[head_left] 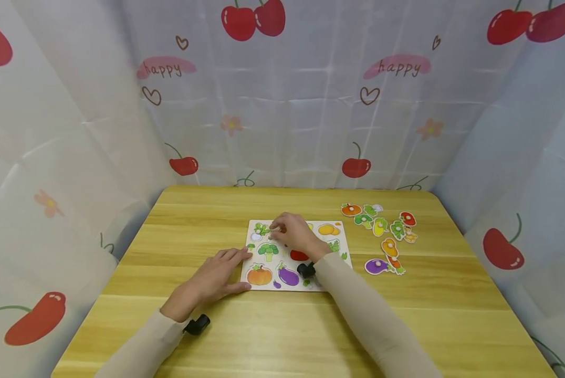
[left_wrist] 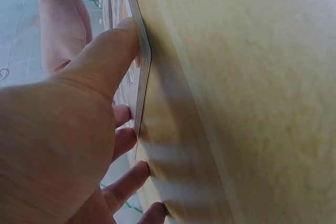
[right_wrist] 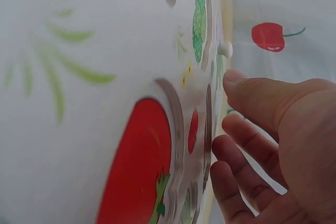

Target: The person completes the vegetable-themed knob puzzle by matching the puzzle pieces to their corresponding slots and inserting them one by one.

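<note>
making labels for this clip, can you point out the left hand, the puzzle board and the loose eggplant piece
Left hand [head_left: 215,275]: head view, back of the hand.
Puzzle board [head_left: 284,250]: head view, bare white surface.
Eggplant piece [head_left: 372,268]: head view, purple body.

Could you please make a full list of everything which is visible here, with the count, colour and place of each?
Table: one, yellowish wood, under the board and pieces.
Vegetable board: one, white with coloured pictures, on the table.
Loose pieces: about ten, mixed colours, on the table, right of the board.
Cherry-print sheeting: count unclear, whitish with red cherries, behind and beside the table.
Wrist cameras: two, black, one at each wrist.
Sleeves: two, beige, on the arms.
Left hand: one, bare, at the board's left edge.
Right hand: one, bare, over the board's far part.
</note>
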{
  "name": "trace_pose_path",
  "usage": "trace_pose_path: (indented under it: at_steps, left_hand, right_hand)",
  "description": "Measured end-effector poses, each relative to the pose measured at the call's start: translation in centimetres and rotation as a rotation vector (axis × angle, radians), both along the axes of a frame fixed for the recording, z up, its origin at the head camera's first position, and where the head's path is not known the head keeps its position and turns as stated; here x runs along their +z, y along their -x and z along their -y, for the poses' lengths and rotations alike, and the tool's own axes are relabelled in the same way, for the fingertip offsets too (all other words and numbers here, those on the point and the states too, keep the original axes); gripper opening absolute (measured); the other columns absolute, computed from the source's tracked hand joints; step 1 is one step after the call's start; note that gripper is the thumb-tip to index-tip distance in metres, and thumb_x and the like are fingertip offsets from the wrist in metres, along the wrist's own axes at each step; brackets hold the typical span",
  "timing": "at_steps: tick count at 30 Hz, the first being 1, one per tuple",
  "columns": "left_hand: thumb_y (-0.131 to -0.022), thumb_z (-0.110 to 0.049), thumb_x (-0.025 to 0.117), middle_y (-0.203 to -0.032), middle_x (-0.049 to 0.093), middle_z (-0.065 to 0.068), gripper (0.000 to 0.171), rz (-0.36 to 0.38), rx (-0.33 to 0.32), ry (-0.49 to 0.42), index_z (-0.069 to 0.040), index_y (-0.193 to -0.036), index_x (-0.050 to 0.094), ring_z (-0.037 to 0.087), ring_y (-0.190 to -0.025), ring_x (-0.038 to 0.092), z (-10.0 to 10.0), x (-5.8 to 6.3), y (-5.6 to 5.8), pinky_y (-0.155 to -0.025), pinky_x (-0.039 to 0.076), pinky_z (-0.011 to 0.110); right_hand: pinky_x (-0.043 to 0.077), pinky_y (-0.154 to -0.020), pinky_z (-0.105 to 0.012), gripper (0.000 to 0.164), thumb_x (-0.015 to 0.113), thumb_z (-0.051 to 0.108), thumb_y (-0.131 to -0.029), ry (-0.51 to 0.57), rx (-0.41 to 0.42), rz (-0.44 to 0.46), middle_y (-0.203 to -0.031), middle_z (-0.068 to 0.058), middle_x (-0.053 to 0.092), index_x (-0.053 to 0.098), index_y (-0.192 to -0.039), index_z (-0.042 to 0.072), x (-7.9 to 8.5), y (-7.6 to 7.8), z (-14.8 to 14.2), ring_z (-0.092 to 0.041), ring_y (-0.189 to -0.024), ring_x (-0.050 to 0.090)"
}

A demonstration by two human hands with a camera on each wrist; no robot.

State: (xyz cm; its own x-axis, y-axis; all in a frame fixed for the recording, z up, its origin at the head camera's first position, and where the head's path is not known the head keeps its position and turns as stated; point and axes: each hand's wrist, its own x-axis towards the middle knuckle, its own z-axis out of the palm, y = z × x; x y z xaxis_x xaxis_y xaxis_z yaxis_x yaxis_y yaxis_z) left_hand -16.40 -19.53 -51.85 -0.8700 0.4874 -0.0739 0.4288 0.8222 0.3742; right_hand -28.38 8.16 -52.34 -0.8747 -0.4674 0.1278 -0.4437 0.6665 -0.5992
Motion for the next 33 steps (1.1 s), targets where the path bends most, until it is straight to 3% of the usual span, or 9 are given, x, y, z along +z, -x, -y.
trace_pose_path:
  at_steps: [14, 21, 27, 33]
  left_hand:
    - [-0.108, -0.051, 0.084, -0.182, 0.051, 0.016, 0.081, 0.003, -0.006, -0.01, -0.014, -0.173, 0.053, 0.05, -0.163, 0.052, 0.1, 0.2, -0.1, -0.123, 0.048, 0.081]
    - [-0.109, -0.052, 0.082, -0.183, 0.049, 0.015, 0.082, 0.005, -0.01, -0.014, -0.014, -0.174, 0.051, 0.048, -0.164, 0.051, 0.1, 0.1, -0.1, -0.124, 0.046, 0.083]
    - [-0.109, -0.05, 0.082, -0.182, 0.05, 0.016, 0.081, 0.007, -0.007, -0.014, -0.014, -0.174, 0.052, 0.048, -0.164, 0.051, 0.1, 0.2, -0.1, -0.125, 0.046, 0.081]
    - [-0.109, -0.05, 0.083, -0.181, 0.051, 0.017, 0.08, 0.001, -0.009, -0.011, -0.013, -0.174, 0.052, 0.049, -0.163, 0.051, 0.2, 0.0, -0.1, -0.124, 0.047, 0.081]
  right_hand:
    - [0.063, -0.116, -0.054, 0.023, 0.083, 0.012, -0.109, 0.001, -0.06, 0.02, -0.145, -0.012, 0.079, 0.087, -0.132, 0.008, 0.5, -0.3, -3.7, -0.035, -0.132, 0.075]
    - [0.062, -0.117, -0.057, 0.024, 0.082, 0.015, -0.111, -0.053, -0.112, -0.009, -0.144, -0.013, 0.08, 0.087, -0.133, 0.009, 0.9, -0.1, -6.4, -0.036, -0.132, 0.076]
    - [0.063, -0.117, -0.061, 0.025, 0.082, 0.014, -0.11, -0.018, -0.149, -0.025, -0.142, -0.017, 0.08, 0.086, -0.133, 0.005, 0.9, -0.2, -9.1, -0.042, -0.135, 0.074]
    - [0.061, -0.12, -0.064, 0.029, 0.08, 0.011, -0.111, 0.053, -0.192, 0.03, -0.149, -0.023, 0.074, 0.082, -0.139, 0.001, 0.9, -0.4, -11.7, -0.046, -0.142, 0.07]
